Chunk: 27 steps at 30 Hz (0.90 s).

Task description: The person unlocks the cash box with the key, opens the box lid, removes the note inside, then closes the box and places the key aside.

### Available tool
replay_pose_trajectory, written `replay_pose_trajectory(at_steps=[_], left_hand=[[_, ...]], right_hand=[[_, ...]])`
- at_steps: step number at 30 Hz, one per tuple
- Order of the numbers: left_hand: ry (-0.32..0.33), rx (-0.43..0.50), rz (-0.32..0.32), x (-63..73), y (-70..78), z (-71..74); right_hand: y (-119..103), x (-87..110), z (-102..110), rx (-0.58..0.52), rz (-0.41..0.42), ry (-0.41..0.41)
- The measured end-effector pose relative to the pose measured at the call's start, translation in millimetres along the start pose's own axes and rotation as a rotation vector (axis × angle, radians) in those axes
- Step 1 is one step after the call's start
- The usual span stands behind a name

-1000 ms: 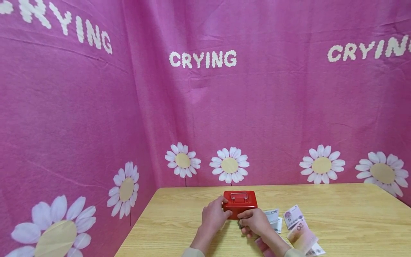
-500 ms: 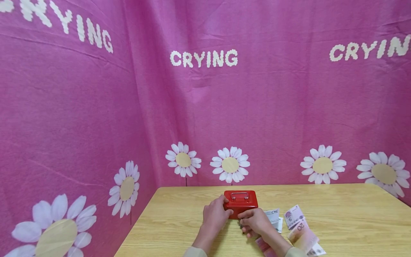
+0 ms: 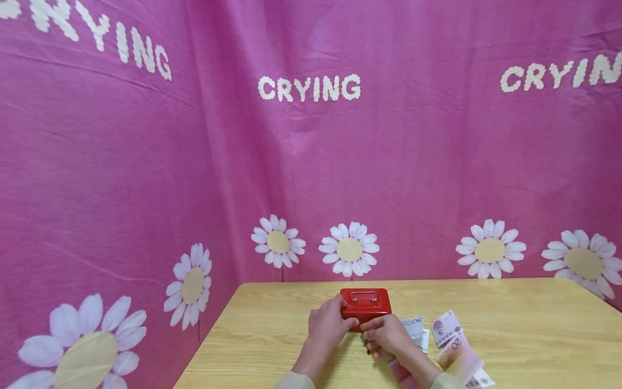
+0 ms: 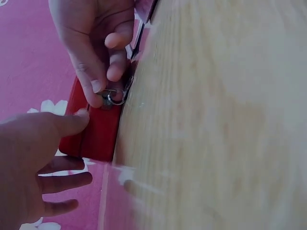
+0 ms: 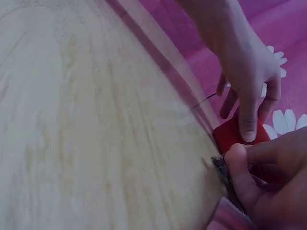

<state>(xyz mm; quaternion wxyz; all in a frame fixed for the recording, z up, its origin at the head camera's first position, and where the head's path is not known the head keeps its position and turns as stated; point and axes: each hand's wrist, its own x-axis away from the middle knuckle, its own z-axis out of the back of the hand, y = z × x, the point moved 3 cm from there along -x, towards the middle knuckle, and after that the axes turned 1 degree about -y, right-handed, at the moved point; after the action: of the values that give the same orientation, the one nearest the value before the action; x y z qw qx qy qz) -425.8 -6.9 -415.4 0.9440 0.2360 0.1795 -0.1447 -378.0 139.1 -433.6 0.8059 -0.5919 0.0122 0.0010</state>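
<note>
A small red metal cash box with a folding handle on its lid stands on the wooden table, its lid down. My left hand grips its left end, thumb on the front face and fingers over the lid's edge. At the front lock, thumb and forefinger of my right hand pinch a key, mostly hidden by the fingertips. From it hangs a metal key ring with dark pieces. How deep the key sits in the lock cannot be told.
Right of the box lie several banknotes: a grey-green 50, a purple 5 and a pinkish 20. A red note is partly under the right forearm. A pink daisy-patterned cloth hangs behind the wooden table.
Both hands keep their places on the cash box and key. The dangling keys below the right fingers shift slightly. The whole view drifts a little; the banknotes stay put.
</note>
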Motion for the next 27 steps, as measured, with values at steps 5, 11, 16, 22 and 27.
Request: replay_pose_trajectory(at_steps=[5,11,16,22,27], left_hand=[[0.017,-0.051,-0.002,-1.5,2.7,-2.1],[-0.005,-0.017,0.018,-2.2,5.0,-1.8],[-0.015,0.011,0.028,-2.5,3.9,-2.9],[-0.012,0.019,0.029,-1.7,2.8,-1.6],[-0.007,0.02,0.012,-0.7,2.9,-0.5]], right_hand=[[-1.2,0.5,1.6,0.015,0.027,-0.027],[-1.8,2.4,4.3,0.101,0.075,-0.045],[0.5,4.5,5.9,0.14,0.102,-0.055],[1.2,6.9,5.3,0.193,0.137,-0.07],[-3.1,8.7,4.0,0.347,0.173,0.001]])
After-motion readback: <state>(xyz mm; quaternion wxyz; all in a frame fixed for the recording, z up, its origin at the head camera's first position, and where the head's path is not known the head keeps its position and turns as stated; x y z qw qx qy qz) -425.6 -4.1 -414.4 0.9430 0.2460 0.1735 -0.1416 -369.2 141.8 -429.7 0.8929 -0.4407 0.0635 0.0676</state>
